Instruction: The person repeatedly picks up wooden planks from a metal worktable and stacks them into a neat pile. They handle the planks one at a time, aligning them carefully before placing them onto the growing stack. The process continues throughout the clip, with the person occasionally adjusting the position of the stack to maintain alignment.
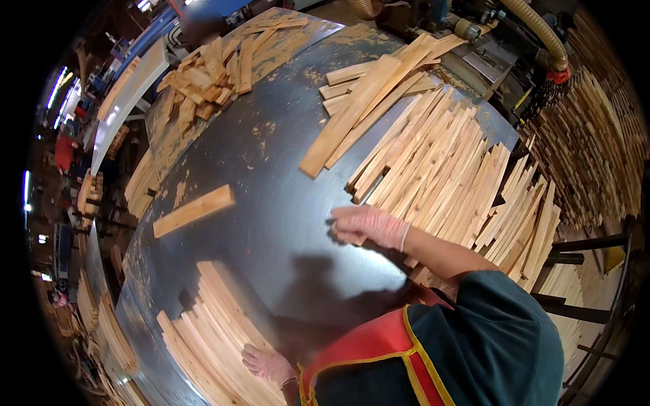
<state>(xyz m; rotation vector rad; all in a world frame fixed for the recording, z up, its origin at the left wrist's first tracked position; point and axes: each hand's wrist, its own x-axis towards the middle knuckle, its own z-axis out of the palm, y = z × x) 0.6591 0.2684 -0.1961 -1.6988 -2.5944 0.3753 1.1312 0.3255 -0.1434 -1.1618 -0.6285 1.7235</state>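
My left hand [268, 366], in a pale pinkish glove, rests on a row of light wooden strips [210, 342] at the lower left of the metal table. Its fingers lie stretched over the nearest strips, not wrapped round one. My right hand [369, 226], gloved alike, hovers at the near left ends of a large group of wooden strips [433, 172] lying side by side. Its fingers point left, slightly bent and a little blurred at the tips, with nothing visible in them. A single short board [193, 211] lies apart on the table, left of my right hand.
Longer boards [369, 111] lie crossed at the far middle of the metal table [271, 169]. Short offcuts [210, 78] are heaped at the far left. Machinery with a ribbed hose [542, 34] stands at the far right, beside tall stacked timber [589, 149]. Sawdust dots the tabletop.
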